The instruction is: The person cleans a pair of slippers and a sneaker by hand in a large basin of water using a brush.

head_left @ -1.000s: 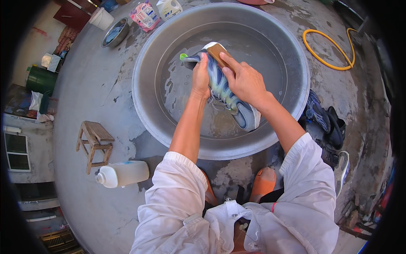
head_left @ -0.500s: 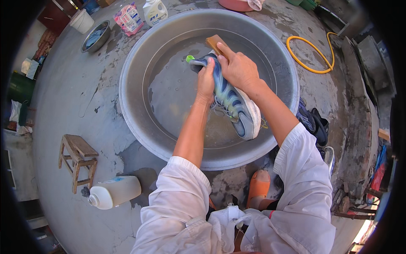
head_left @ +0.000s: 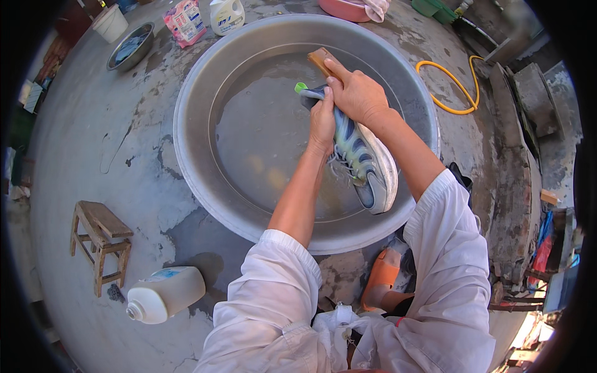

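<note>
Over a wide grey metal basin [head_left: 198, 180] of cloudy water, my left hand [head_left: 322, 123] grips the collar of a blue, pale green and white sneaker [head_left: 364, 158]. The toe points toward me and to the right, with the laces hanging loose. A bright green tab [head_left: 301, 87] shows at the heel end. My right hand [head_left: 362, 96] is wrapped round a brown wooden scrubbing brush [head_left: 318, 59], holding it against the sole side near the heel. Its bristles are hidden behind the hand and shoe.
A wooden stool [head_left: 102, 230] and a white jug [head_left: 166, 293] lying on its side are at the left. Beyond the basin stand a detergent bottle [head_left: 226, 17], a pink packet [head_left: 185, 23] and a bowl of cloth [head_left: 132, 48]. A yellow hose [head_left: 444, 109] curls at the right.
Both hands, the sneaker and the brush have shifted a little to the right over the basin. The whole view has also turned slightly. Both grips remain the same.
</note>
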`<state>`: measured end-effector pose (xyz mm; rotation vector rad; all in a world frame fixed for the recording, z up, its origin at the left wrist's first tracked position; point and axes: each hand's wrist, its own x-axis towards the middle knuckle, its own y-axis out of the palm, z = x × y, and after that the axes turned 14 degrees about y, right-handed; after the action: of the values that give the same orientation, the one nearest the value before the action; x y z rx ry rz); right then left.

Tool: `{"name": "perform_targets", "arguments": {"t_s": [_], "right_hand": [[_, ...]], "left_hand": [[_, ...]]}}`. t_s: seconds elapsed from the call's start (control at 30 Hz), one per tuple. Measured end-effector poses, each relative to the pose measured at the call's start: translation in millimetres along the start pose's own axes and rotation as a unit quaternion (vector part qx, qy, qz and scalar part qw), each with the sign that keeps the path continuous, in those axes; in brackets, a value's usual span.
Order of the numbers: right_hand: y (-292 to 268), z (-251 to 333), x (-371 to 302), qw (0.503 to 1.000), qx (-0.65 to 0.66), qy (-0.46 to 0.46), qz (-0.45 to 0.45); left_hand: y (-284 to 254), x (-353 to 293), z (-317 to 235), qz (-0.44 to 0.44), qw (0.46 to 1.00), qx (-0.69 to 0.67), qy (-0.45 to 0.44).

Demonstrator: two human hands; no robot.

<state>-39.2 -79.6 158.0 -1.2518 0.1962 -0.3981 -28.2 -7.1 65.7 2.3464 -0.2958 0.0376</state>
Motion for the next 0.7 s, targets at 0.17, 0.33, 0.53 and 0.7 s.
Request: {"name": "perform_targets", "arguments": {"t_s": [0.17, 0.33, 0.53, 0.7], "right_hand": [[-6.7, -25.4, -76.0, 0.998, 0.034, -0.012, 0.059], [1.8, 7.0, -15.7, 1.0, -0.013, 0.004, 0.014], [8.2, -8.1, -40.7, 0.996, 0.024, -0.083, 0.028], [6.0, -20.8, -57.4, 0.998, 0.021, -0.057, 0.019]], "left_hand": [[-20.8, 3.8, -24.4, -0.028, 0.998, -0.061, 0.003], [-13.2, 3.1, -11.5, -0.008, 1.0, -0.013, 0.019], [-37.7, 10.7, -23.6, -0.03, 0.999, -0.011, 0.032], [-33.0, 10.3, -17.8, -0.049, 0.996, -0.069, 0.034]]}}
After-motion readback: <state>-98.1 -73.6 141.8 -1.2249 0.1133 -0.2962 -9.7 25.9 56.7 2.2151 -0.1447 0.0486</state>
